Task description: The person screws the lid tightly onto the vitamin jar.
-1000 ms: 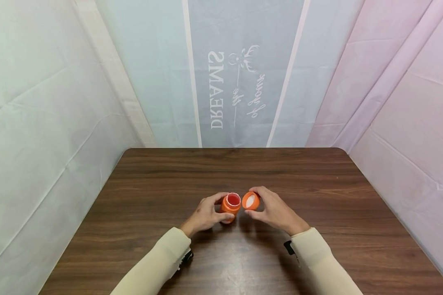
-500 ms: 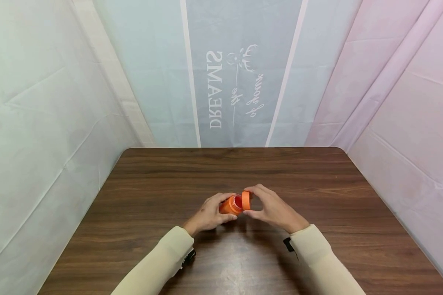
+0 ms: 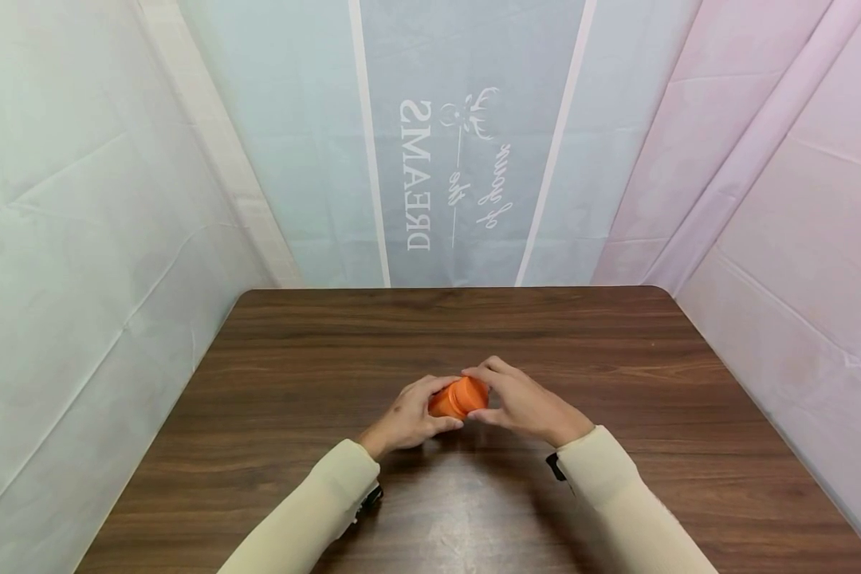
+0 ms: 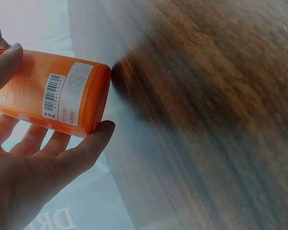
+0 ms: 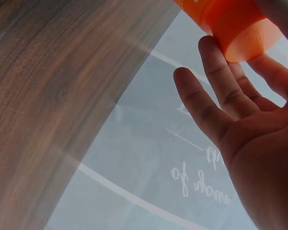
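Observation:
An orange bottle [image 3: 445, 402] is gripped by my left hand [image 3: 405, 414], tilted with its mouth end toward the right. Its printed label with a barcode [image 4: 53, 96] faces the left wrist camera. Over the mouth sits the orange cap [image 3: 473, 394], pinched between the thumb and fingers of my right hand [image 3: 527, 405]. Up close in the right wrist view, the cap [image 5: 247, 36] meets the bottle's neck, and some right fingers are spread away from it. Whether the threads have caught cannot be seen. The bottle's inside is hidden.
A dark wood-grain table [image 3: 316, 343] lies beneath both hands. Behind its far edge hangs a grey-blue cloth [image 3: 466, 199] with mirrored lettering. Pale cloth walls [image 3: 100, 263] close in the left and right sides.
The cap has turned over and moved left from beside the bottle onto its mouth. The bottle has tipped from nearly upright toward the right hand, and its red interior is now covered.

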Action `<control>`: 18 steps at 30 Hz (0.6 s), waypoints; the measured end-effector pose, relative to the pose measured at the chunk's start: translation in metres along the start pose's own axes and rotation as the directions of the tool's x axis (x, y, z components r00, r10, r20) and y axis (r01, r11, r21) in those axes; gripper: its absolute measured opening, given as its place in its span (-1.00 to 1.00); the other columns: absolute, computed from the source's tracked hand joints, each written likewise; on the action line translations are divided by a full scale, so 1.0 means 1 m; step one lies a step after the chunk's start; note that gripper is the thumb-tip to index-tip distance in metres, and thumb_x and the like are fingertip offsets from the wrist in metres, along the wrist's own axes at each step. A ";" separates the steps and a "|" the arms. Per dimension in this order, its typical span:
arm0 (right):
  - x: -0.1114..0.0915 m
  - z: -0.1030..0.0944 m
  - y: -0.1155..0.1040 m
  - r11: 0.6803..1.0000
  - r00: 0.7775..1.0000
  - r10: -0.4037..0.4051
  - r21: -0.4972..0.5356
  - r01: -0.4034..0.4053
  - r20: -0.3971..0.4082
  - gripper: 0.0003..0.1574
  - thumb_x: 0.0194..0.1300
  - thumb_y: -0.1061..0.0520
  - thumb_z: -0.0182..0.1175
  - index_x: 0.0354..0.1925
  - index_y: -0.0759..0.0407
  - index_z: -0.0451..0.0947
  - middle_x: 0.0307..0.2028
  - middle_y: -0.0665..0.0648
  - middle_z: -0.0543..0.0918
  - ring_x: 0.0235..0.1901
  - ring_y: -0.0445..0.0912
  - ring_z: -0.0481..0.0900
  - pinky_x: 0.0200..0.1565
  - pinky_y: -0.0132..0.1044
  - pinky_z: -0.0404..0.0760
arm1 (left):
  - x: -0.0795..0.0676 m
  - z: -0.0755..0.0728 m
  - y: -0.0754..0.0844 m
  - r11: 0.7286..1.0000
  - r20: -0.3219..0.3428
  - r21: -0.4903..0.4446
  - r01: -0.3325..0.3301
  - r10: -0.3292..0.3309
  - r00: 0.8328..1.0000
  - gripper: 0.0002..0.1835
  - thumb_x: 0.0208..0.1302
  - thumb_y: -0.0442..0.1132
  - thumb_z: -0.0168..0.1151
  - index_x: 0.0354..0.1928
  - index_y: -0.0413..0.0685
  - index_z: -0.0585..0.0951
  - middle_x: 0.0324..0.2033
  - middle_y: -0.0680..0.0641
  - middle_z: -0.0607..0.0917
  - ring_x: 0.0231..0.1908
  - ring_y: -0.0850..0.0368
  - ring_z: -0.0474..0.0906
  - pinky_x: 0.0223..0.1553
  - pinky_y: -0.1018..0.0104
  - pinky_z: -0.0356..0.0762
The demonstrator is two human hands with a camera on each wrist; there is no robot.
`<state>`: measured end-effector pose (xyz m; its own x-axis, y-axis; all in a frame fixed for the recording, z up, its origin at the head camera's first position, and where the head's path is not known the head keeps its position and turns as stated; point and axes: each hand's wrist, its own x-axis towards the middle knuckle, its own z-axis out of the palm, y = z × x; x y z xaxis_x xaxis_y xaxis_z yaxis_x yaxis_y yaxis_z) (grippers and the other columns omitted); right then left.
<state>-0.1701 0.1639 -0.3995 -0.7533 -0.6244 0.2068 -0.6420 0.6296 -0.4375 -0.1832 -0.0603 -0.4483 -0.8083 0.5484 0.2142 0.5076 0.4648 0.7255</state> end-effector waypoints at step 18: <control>0.007 -0.001 -0.006 0.990 0.991 0.123 -0.075 -0.119 0.060 -0.35 0.26 -0.15 0.39 0.10 0.28 0.57 -0.24 0.02 0.50 -0.41 -0.18 0.45 -0.36 -0.36 0.50 | 0.002 0.002 0.001 1.000 0.008 0.007 0.001 -0.001 1.000 -0.38 0.14 -0.22 0.53 0.26 -0.05 0.55 -0.06 -0.02 0.63 -0.13 0.14 0.51 -0.06 0.23 0.49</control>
<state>-0.1717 0.1563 -0.3941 -0.8167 -0.5686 0.0981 -0.5570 0.7323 -0.3919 -0.1837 -0.0575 -0.4488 -0.8067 0.5530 0.2082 0.5086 0.4703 0.7212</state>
